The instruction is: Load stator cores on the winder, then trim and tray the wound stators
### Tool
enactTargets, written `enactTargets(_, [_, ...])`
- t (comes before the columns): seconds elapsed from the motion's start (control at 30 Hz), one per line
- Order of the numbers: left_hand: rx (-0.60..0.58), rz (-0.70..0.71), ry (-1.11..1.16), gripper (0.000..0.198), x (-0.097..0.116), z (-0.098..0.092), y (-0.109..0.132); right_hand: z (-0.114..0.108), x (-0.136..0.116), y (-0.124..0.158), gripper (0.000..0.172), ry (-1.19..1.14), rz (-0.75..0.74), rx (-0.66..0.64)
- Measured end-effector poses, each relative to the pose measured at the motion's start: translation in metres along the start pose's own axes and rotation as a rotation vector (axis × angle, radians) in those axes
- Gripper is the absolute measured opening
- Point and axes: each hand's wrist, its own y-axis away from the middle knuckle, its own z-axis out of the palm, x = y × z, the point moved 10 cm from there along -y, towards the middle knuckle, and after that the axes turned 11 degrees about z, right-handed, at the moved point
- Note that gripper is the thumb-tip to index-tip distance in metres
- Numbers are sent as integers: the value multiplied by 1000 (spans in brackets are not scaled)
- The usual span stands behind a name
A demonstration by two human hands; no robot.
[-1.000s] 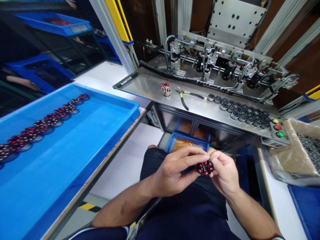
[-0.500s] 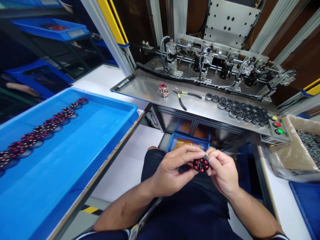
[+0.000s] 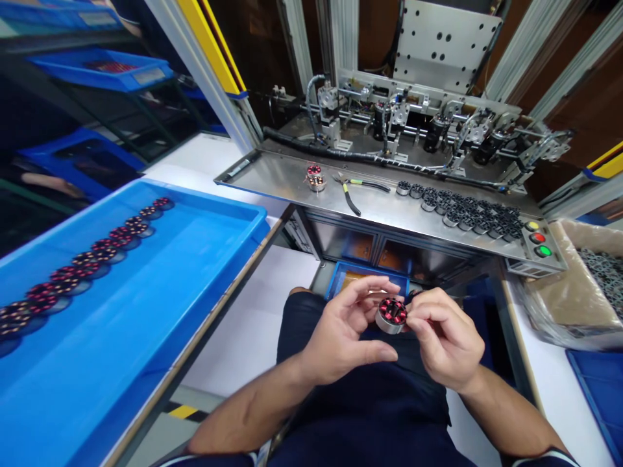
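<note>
Over my lap I hold a small round motor stator [image 3: 392, 314] with red windings and a silver rim. My right hand [image 3: 445, 340] pinches it from the right side. My left hand [image 3: 348, 334] cups it from the left, fingertips curled against its rim and thumb stretched out underneath. The part's wound face is turned up towards me.
A blue tray [image 3: 160, 285] at my left carries a row of wound stators [image 3: 87, 259]. On the steel machine shelf [image 3: 292, 178] lie two stacked stators [image 3: 315, 178], pliers [image 3: 353, 191], several dark bare cores [image 3: 462, 213] and coloured buttons [image 3: 538, 238]. A lined box [image 3: 569, 305] of cores stands at right.
The stator has been turned in my fingers from facing sideways to face-up, showing its silver rim. My left fingers have loosened and spread a little. Both hands rose slightly.
</note>
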Motion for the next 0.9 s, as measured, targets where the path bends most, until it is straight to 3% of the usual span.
enactTargets(0.1, [-9,-266,125,64,-27,5,9,-2,-11,5,9,149,-134,7])
enactTargets(0.2, [-42,-381,167,47,-33,12,14,-3,-20,8,10,241,-235,25])
enactTargets(0.43, [89,-141,-111,46,-3,1,9,-3,-19,12,28,160,-315,-32])
enactTargets(0.67, [125,-60,-288,49,9,-7,8,-13,24,14,65,-76,-39,14])
enactTargets(0.9, [124,-149,-101,47,-4,-4,7,-6,19,1,37,-78,21,-63])
